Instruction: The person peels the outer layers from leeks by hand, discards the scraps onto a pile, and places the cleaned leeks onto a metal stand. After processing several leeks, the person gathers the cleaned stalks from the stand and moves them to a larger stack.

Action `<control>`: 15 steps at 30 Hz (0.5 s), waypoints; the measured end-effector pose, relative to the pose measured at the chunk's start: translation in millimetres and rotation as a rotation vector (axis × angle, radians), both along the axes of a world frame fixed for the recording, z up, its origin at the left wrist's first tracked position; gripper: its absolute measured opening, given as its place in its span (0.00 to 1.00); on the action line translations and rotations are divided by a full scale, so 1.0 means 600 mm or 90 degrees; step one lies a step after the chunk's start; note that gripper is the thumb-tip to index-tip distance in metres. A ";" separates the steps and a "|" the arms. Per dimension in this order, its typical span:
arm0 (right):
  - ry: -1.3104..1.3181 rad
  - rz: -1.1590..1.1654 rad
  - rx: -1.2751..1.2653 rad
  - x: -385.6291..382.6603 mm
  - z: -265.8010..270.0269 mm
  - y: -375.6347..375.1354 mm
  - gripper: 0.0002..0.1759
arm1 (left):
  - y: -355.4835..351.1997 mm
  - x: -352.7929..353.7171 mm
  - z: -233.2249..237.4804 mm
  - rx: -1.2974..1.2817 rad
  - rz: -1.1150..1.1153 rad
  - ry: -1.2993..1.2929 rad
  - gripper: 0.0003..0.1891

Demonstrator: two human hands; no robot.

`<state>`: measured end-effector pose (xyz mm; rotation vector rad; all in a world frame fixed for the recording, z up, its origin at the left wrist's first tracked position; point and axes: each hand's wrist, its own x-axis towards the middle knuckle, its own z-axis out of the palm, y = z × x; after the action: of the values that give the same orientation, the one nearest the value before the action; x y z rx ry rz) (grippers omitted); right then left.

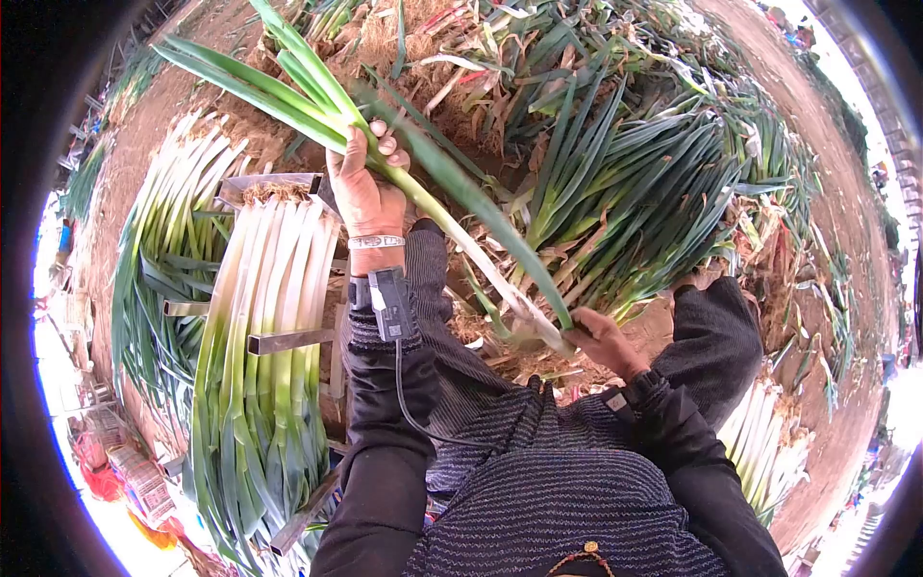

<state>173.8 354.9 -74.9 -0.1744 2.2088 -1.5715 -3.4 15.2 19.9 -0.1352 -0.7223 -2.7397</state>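
My left hand (370, 192) is wrapped around the green upper shaft of a long leek (461, 238). The leek slants across my lap, leaves up at the left and white root end down at the right. Beside that root end, my right hand (606, 343) pinches the lower end of a loose green leaf (471, 188), which arcs back up alongside the shaft. Slight blur covers the leaf and the root end.
Trimmed leeks (264, 288) lie in a metal rack (288, 341) at my left, with more leeks (173, 221) beyond it. Untrimmed leeks (663, 183) are heaped ahead to the right, near stripped leaves (538, 48). White stalks (764, 442) lie behind my right leg.
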 end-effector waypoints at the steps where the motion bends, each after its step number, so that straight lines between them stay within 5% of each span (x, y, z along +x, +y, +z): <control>1: -0.004 0.058 0.081 0.010 -0.010 0.010 0.10 | -0.002 0.002 0.003 -0.002 0.007 -0.007 0.11; 3: -0.007 0.113 0.160 0.034 -0.039 0.033 0.10 | -0.010 0.003 -0.001 0.001 0.005 -0.008 0.12; 7: -0.050 0.491 0.586 0.087 -0.160 0.119 0.16 | -0.022 -0.001 -0.005 0.012 0.015 0.015 0.11; 9: -0.125 0.623 0.555 0.085 -0.175 0.139 0.18 | -0.026 -0.002 -0.003 0.012 0.020 0.016 0.11; 15: 0.261 0.056 0.182 -0.027 -0.005 -0.017 0.15 | 0.006 0.003 0.000 0.021 -0.015 0.016 0.11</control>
<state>157.3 344.4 -77.7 -0.5399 2.6666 -1.2385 -1.9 18.8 19.8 -0.1706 -0.6720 -2.7664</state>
